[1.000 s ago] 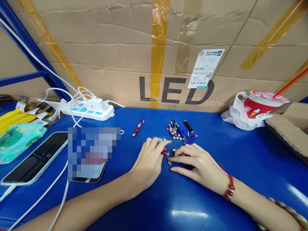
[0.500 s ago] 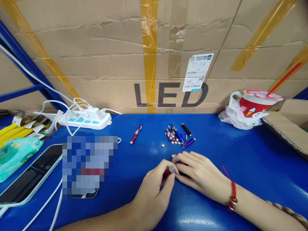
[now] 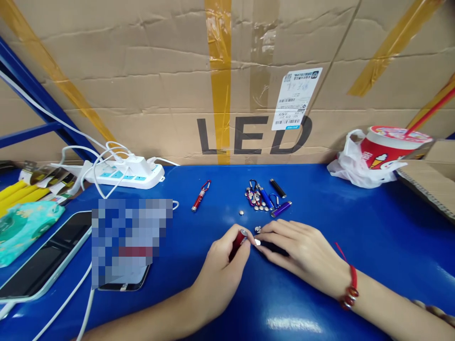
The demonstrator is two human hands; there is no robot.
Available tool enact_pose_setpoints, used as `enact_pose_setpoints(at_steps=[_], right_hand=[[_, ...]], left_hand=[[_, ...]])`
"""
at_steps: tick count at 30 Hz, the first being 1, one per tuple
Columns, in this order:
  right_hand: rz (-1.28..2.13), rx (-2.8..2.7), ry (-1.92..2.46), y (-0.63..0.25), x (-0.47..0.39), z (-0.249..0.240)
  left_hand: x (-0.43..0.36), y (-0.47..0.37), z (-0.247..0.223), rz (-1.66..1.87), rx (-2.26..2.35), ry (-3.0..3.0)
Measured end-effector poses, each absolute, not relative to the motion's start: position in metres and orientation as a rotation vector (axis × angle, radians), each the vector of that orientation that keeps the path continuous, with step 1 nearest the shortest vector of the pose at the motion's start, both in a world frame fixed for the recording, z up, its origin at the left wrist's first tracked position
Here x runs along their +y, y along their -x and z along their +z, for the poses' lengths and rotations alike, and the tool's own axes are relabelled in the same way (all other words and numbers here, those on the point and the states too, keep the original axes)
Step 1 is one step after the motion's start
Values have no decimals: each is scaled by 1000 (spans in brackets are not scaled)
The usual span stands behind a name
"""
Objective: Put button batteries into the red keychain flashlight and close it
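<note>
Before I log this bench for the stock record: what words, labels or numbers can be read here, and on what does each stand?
"LED": big dark letters on the cardboard box behind the table.
White shipping label on that box: barcodes and small print, too small to read.
Red cup at right: a picture only, no readable words.
Teal packet at left: print too blurred to read.
Red mini flashlight in the left hand: no text visible.

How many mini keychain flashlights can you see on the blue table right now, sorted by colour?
Red: 2, one lying alone, one in the left hand
Blue: 1
Purple: 1
Black: 1
Total: 5; more may be hidden in the cluster with the loose button cells.
</note>
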State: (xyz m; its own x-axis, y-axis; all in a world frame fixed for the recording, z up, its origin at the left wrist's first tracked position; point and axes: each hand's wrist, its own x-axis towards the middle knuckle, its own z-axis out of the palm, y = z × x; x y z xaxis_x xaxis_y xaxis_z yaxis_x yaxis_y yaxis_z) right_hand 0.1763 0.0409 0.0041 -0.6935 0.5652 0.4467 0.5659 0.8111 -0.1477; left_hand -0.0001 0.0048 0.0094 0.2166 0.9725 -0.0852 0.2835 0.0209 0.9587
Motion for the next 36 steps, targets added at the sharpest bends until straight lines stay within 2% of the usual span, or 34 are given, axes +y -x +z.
enact_pose_setpoints(at_steps=[10, 26, 36], right_hand=[[288, -2153, 724, -173, 27, 12], [71, -2300, 612, -177, 25, 13], [59, -2242, 557, -175, 25, 14]], left_hand=[[-2, 1, 9, 675, 1294, -1836], [-6, 1, 6, 750, 1187, -1834], [5, 5, 7, 985, 1120, -1725]])
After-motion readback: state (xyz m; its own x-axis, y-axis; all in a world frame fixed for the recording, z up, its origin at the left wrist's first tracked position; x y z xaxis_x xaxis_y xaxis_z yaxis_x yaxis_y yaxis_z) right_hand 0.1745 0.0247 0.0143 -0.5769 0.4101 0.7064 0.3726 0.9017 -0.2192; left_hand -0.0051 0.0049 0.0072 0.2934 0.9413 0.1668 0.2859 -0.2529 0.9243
